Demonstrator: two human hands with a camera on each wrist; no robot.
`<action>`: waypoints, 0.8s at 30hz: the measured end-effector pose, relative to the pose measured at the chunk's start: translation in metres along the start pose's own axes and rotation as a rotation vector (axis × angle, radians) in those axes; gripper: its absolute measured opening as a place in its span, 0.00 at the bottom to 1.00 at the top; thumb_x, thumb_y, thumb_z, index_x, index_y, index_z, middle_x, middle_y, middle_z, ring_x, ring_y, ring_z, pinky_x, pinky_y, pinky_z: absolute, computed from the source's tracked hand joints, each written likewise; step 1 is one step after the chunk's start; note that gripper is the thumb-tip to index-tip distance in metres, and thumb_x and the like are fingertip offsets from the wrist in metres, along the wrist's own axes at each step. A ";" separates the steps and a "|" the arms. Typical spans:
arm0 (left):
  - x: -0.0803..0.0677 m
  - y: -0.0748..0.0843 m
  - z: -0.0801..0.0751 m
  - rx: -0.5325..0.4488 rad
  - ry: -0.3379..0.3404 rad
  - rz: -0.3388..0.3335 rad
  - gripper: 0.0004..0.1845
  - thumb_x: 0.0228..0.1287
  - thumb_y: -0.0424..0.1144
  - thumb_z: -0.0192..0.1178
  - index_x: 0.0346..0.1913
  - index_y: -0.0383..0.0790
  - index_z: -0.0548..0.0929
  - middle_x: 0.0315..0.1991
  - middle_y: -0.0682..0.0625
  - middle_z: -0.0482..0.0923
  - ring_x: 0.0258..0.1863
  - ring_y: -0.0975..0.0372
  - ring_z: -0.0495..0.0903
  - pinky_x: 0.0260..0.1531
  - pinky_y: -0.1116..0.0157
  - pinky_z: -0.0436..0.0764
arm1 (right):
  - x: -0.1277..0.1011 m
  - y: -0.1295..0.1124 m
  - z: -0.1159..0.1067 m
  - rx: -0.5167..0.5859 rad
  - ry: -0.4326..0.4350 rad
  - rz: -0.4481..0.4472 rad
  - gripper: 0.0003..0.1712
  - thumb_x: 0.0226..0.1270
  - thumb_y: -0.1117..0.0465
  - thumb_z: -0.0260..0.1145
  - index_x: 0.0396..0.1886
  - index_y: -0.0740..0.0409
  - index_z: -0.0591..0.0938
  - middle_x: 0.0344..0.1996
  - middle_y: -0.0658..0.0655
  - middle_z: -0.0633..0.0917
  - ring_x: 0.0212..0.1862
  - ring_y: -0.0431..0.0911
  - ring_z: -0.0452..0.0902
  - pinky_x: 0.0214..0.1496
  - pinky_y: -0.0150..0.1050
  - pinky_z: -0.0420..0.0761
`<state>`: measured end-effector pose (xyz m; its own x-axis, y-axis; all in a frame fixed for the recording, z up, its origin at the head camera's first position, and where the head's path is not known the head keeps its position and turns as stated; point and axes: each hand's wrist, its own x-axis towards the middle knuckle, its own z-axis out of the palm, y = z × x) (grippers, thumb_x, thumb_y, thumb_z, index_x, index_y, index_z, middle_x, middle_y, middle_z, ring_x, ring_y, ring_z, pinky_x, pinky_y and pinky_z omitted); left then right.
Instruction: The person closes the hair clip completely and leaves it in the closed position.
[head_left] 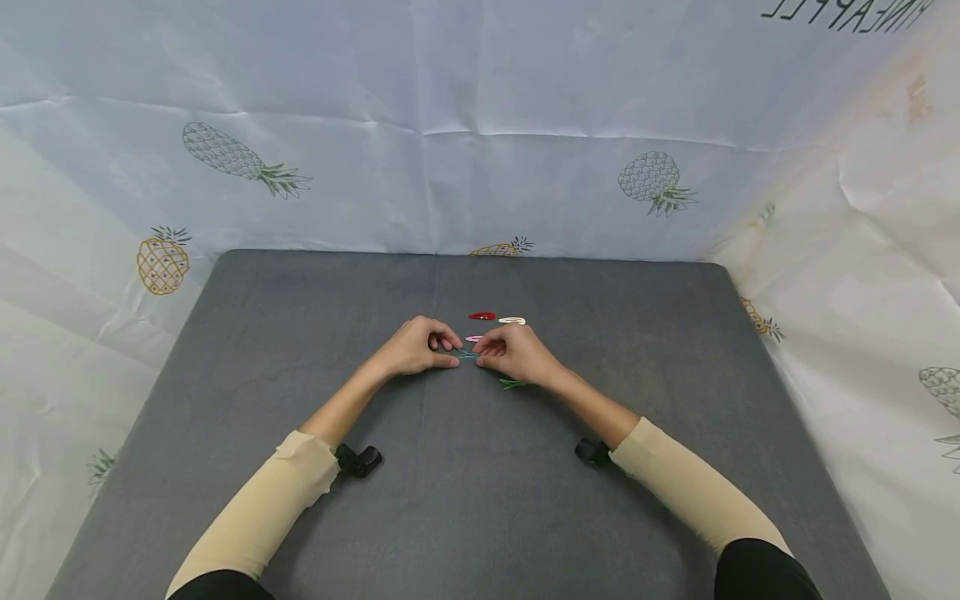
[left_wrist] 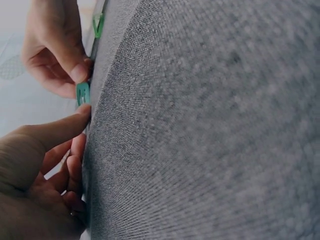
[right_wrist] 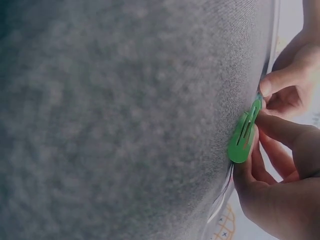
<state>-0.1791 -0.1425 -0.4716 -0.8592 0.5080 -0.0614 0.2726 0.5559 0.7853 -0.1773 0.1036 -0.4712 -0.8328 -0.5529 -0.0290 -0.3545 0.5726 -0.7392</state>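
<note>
Red clip point(head_left: 482, 316), cream clip point(head_left: 512, 321), grey mat point(head_left: 300, 333).

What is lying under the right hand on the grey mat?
A green hair clip pokes out from beneath the right hand on the grey mat. The hand covers its far end.

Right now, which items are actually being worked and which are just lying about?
In hand:
- teal hair clip, pinched between left hand and right hand

Lying about:
- green hair clip, beside the right hand on the grey mat
- pink hair clip, just beyond the fingers
- red hair clip
- white hair clip
</note>
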 end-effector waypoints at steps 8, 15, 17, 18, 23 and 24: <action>-0.002 0.001 0.000 0.002 0.004 0.013 0.07 0.65 0.35 0.78 0.44 0.37 0.94 0.38 0.45 0.89 0.33 0.63 0.75 0.38 0.68 0.73 | 0.000 -0.001 -0.002 0.004 0.000 -0.014 0.05 0.71 0.66 0.76 0.43 0.60 0.94 0.38 0.57 0.95 0.33 0.37 0.86 0.41 0.32 0.85; -0.003 0.002 0.000 0.010 -0.004 0.034 0.05 0.68 0.34 0.76 0.43 0.37 0.93 0.37 0.44 0.89 0.31 0.64 0.75 0.37 0.69 0.73 | 0.000 -0.001 -0.002 0.009 0.002 -0.023 0.05 0.72 0.66 0.75 0.43 0.61 0.94 0.39 0.58 0.95 0.33 0.37 0.86 0.41 0.31 0.84; -0.003 0.002 0.000 0.008 -0.008 0.038 0.04 0.69 0.34 0.75 0.43 0.36 0.93 0.37 0.44 0.89 0.31 0.64 0.75 0.37 0.69 0.73 | 0.000 -0.002 -0.002 0.007 0.003 -0.025 0.05 0.72 0.66 0.75 0.44 0.60 0.93 0.39 0.58 0.95 0.34 0.38 0.87 0.41 0.31 0.84; -0.003 0.002 0.000 0.007 -0.010 0.040 0.04 0.69 0.34 0.75 0.43 0.37 0.93 0.37 0.44 0.89 0.31 0.64 0.75 0.36 0.69 0.73 | 0.000 -0.002 -0.002 0.005 0.004 -0.028 0.05 0.72 0.66 0.75 0.44 0.60 0.93 0.40 0.58 0.95 0.34 0.38 0.87 0.41 0.32 0.84; -0.003 0.001 0.000 -0.008 -0.012 0.053 0.04 0.70 0.33 0.74 0.43 0.36 0.93 0.37 0.43 0.89 0.30 0.64 0.75 0.36 0.70 0.73 | 0.000 -0.002 -0.003 -0.007 0.016 -0.040 0.05 0.74 0.66 0.74 0.44 0.60 0.93 0.41 0.58 0.94 0.36 0.40 0.87 0.43 0.34 0.85; -0.003 0.001 0.000 -0.011 -0.011 0.055 0.04 0.70 0.33 0.74 0.43 0.36 0.93 0.37 0.43 0.89 0.29 0.64 0.74 0.35 0.69 0.73 | 0.000 -0.002 -0.003 -0.008 0.020 -0.042 0.05 0.74 0.66 0.73 0.44 0.60 0.93 0.42 0.58 0.94 0.36 0.40 0.87 0.43 0.34 0.85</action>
<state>-0.1759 -0.1434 -0.4703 -0.8380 0.5452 -0.0245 0.3146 0.5192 0.7946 -0.1780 0.1047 -0.4675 -0.8253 -0.5645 0.0156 -0.3925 0.5536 -0.7344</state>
